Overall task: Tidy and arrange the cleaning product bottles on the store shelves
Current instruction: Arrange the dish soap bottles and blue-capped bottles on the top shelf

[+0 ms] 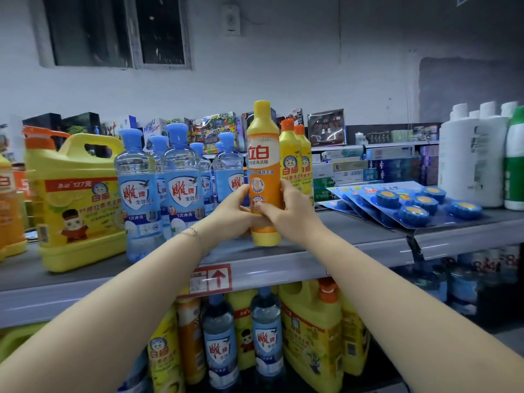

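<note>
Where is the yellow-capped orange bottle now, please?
Head view, centre: the orange bottle is upright on the upper shelf, held by the left hand and right hand, with blue-capped bottles left of it and orange-capped bottles right.

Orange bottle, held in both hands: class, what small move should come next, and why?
Probably slide it back into line, then let go. The left hand and right hand hold the orange bottle upright, label outward, near the shelf front, forward of the blue bottles and yellow bottles on either side.
</note>
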